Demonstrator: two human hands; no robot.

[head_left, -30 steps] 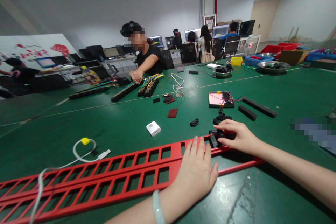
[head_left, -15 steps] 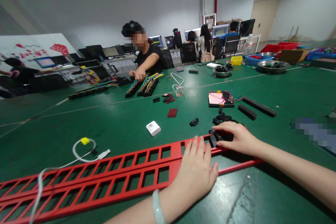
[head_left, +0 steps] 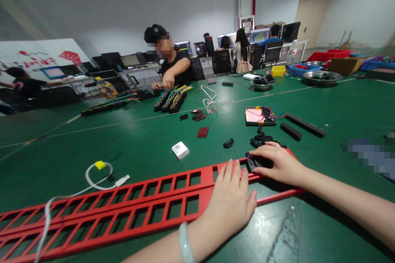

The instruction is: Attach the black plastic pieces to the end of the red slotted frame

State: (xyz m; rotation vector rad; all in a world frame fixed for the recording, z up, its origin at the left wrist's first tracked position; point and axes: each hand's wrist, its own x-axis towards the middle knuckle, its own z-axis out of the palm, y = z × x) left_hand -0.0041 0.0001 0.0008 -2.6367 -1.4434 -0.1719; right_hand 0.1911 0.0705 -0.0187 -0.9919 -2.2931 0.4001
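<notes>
From the head camera, the left hand (head_left: 230,203) lies spread flat, palm down, on the red frame (head_left: 206,176), clasping nothing and covering several of its openings. The right hand (head_left: 282,165) curves over black blocks (head_left: 251,166) set in the frame near its right end; its fingers and thumb hide most of them, so whether it pinches one I cannot tell. The frame lies across the near tabletop (head_left: 148,139) and is cut off at the left edge. A white cable (head_left: 47,215) crosses it and leaves at the bottom. A pixelated patch masks whatever lies at the far right. Just beyond the right hand is a heap of black pieces (head_left: 262,137), partly behind its fingers.

Past the heap, a shallow black-rimmed tray (head_left: 254,124) with a pink base holds black parts and thin wires. Farther off, a small metal bowl (head_left: 262,87) is heaped with black pieces, and a wide metal dish (head_left: 321,84) contains dark items, probably similar parts, though too small to make out. Between these stand a yellow box (head_left: 278,72), its contents unclear, and a blue tray (head_left: 298,74) with red things inside.
</notes>
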